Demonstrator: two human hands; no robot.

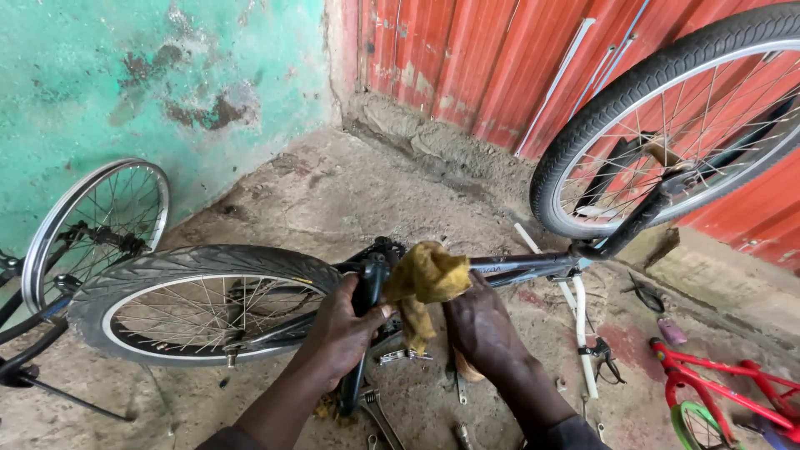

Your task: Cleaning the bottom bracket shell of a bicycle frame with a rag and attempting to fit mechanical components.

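An upside-down bicycle stands before me, its frame (521, 263) running across the middle. My left hand (346, 321) grips the black crank arm (365, 308) near the bottom bracket. Just to its right, my right hand (479, 325) holds a yellow rag (425, 279) pressed against the frame beside the crank. The rear wheel (196, 304) with its black tyre lies low at the left; the front wheel (675, 125) rises at the upper right in a black fork.
A bare rim (92, 221) on another bike leans at the green wall on the left. A small red bicycle (725, 392) lies at the lower right. A wrench (379, 412), bolts and white tubing (579, 321) litter the dirt floor. Red corrugated sheeting stands behind.
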